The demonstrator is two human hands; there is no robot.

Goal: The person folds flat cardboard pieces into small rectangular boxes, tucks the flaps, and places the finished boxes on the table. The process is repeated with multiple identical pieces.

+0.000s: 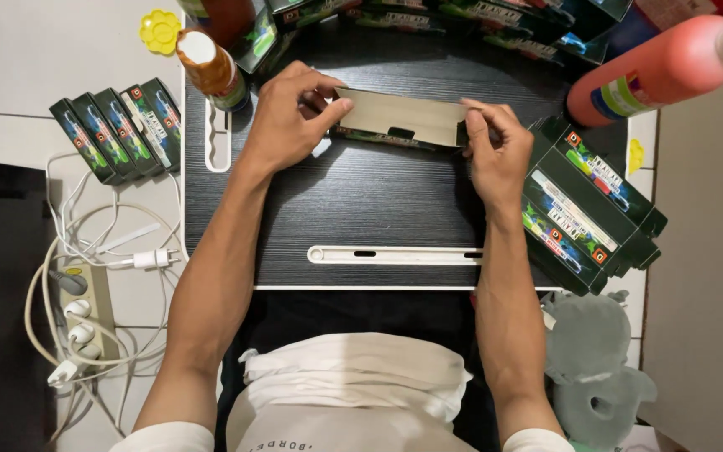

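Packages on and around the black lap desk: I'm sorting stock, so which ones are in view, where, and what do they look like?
Carton: held by left hand and right hand, long, beige inside, dark outside.
Flat cartons: stacked at desk's right edge, dark green, colourful labels.
Boxes: row on floor, left, dark green.
Boxes: along desk's far edge, dark green.
Red bottle: upper right, lying, labelled.
Orange bottle: upper left, labelled.

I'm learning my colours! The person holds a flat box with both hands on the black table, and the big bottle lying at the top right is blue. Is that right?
Not quite. The big bottle at the top right is red-orange, not blue, as the head view shows. The rest holds: the left hand and right hand both hold the flat box over the black table.
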